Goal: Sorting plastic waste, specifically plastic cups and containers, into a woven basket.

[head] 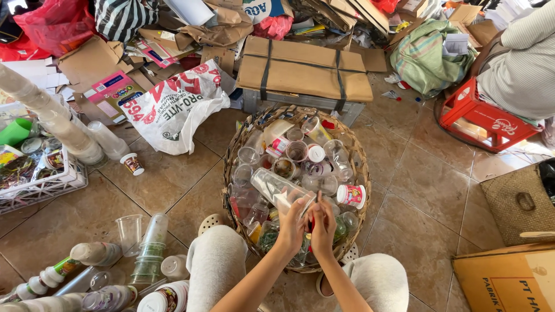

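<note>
My left hand (292,226) grips a clear plastic cup (278,188) that lies tilted, its mouth toward me, over a round woven basket (234,151). My right hand (322,226) is closed at the cup's rim, its fingers pinching the edge next to the left hand. The basket stands on the tiled floor between my knees and is filled with several clear and printed plastic cups, among them a white cup with red print (351,196). What my right fingers pinch is too small to make out.
Stacks of nested clear cups (149,249) and small bottles (95,252) lie at lower left. A long cup stack (49,115) leans over a white crate (49,186). Behind the basket lie a strapped cardboard bundle (303,69) and a white sack (173,107). Another person sits on a red crate (483,118) at right.
</note>
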